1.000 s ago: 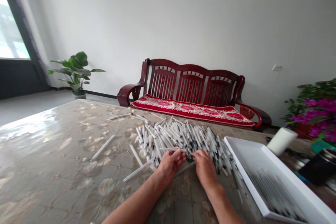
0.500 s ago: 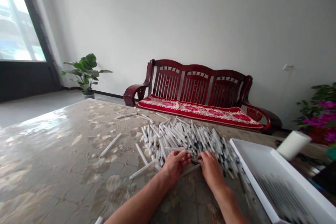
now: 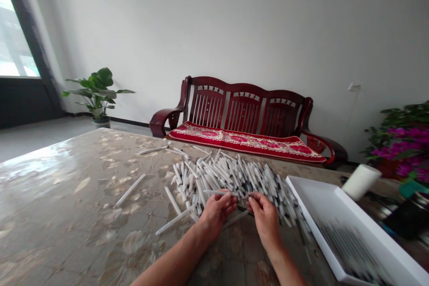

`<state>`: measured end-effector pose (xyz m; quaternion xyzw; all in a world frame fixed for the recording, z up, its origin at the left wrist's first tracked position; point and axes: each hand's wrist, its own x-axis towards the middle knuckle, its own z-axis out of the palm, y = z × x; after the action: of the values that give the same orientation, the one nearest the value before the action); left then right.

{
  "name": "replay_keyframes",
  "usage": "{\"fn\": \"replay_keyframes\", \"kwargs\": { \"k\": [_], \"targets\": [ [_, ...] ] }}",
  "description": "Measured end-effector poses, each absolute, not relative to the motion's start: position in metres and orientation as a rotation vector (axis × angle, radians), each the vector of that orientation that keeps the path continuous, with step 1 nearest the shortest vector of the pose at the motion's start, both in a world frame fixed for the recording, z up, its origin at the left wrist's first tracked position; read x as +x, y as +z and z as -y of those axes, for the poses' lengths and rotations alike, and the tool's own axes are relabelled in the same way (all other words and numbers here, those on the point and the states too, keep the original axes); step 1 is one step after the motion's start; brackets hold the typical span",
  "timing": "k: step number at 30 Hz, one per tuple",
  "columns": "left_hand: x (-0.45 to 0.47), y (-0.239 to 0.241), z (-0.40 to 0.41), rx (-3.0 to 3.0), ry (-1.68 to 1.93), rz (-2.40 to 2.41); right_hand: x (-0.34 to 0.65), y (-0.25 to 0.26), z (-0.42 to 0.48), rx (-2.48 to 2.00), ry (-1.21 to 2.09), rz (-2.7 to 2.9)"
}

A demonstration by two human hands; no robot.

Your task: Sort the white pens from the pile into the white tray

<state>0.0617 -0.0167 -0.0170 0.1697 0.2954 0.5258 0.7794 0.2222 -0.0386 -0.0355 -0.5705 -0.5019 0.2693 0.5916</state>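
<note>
In the head view, my left hand [image 3: 217, 211] pinches a slim white pen [image 3: 212, 192] between thumb and fingers, its pointed end to the left. Close by on the right, my right hand [image 3: 265, 215] has thumb and forefinger pressed together near the pen's other end. Whatever lies between those fingertips is too small and blurred to name. Just beyond both hands spreads a heap of similar white pens [image 3: 223, 170], many with dark ends. Another pen [image 3: 176, 220] lies beside my left wrist.
A white open box [image 3: 377, 236] at right holds a row of dark, thin pens [image 3: 348, 243]. Behind it lies a white roll [image 3: 362, 182]. A lone pen [image 3: 130, 190] rests on the patterned table [image 3: 83, 228]. Past the far edge stands a red wooden bench [image 3: 243, 103].
My right hand has turned and come closer to the pen's right end, fingers now pinched upward. My left hand keeps its hold on the pen. The whole view has shifted slightly.
</note>
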Motion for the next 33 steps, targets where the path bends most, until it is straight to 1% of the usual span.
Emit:
{"fn": "replay_keyframes", "kwargs": {
  "k": [2, 4, 9, 22, 33],
  "targets": [
    [0.062, -0.017, 0.017, 0.381, 1.144, -0.622, 0.214, -0.035, 0.042, -1.275, 0.747, 1.072],
    [0.061, -0.018, 0.018, 0.388, 1.149, -0.609, 0.206, -0.035, 0.044, -1.237, 0.765, 1.008],
    [0.062, -0.021, 0.018, 0.389, 1.127, -0.622, 0.199, -0.034, 0.045, -1.244, 0.667, 1.019],
    [0.063, -0.018, 0.019, 0.414, 1.102, -0.635, 0.202, -0.042, 0.040, -1.266, 0.674, 0.991],
    [0.064, -0.021, 0.020, 0.462, 1.131, -0.646, 0.206, -0.034, 0.042, -1.350, 0.506, 1.191]
  ]
}}
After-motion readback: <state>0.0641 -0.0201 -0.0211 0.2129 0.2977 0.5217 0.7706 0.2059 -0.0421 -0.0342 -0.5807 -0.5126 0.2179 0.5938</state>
